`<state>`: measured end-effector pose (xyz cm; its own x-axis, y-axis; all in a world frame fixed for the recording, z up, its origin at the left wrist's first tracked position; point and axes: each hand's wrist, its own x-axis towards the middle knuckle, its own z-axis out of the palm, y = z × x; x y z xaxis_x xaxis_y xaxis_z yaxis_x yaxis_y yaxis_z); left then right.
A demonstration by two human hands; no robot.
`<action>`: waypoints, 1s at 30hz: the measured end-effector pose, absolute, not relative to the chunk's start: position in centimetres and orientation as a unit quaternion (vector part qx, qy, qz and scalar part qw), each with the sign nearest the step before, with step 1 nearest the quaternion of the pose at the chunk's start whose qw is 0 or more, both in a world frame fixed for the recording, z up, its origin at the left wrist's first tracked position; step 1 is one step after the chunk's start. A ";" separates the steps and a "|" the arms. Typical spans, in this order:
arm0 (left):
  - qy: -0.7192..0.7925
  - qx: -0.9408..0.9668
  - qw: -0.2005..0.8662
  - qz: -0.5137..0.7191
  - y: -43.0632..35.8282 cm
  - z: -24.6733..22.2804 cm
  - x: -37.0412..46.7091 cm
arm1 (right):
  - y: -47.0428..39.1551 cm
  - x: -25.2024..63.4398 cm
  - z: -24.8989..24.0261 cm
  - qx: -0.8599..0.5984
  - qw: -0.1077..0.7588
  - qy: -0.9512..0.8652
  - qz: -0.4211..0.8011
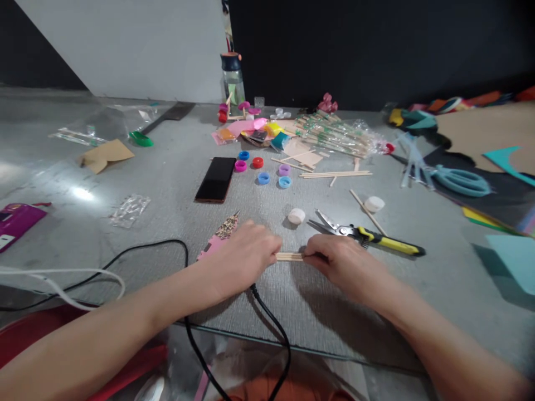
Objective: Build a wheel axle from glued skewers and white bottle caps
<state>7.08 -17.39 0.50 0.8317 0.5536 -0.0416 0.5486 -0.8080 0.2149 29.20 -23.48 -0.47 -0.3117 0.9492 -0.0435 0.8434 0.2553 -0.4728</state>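
A few thin wooden sticks (290, 257) lie side by side between my hands, just over the table near its front edge. My left hand (253, 250) is closed around their left ends. The right ends are pinched in the fingers of my right hand (336, 256). Partly covered by my left hand is a pink glue gun (225, 229) with a speckled front and a metal tip; a black cord (267, 312) runs out from beneath that hand. Just behind my right hand are shears (368, 234) with yellow and black handles, their blades apart. A white cap (296, 216) sits beyond the sticks.
Farther back are a phone (216, 179), several coloured bottle caps (263, 178) and more wooden sticks (336, 174). Wrapped sticks (334, 133) and a water bottle (233, 81) stand at the back. Blue tubing (462, 181) lies right; white cable (62, 287) crosses the left.
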 end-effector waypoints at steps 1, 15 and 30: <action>0.294 0.950 0.107 0.009 -17.4 0.7 7.1 | -23.5 29.3 -0.4 -0.574 0.125 -0.782 0.210; 0.427 0.864 0.024 0.266 -17.9 5.1 1.3 | -23.8 29.4 -0.6 -0.575 0.198 -0.783 0.128; 0.485 0.792 -0.009 0.371 -18.7 3.1 -4.2 | -23.6 20.0 2.7 -0.511 0.074 -0.854 0.067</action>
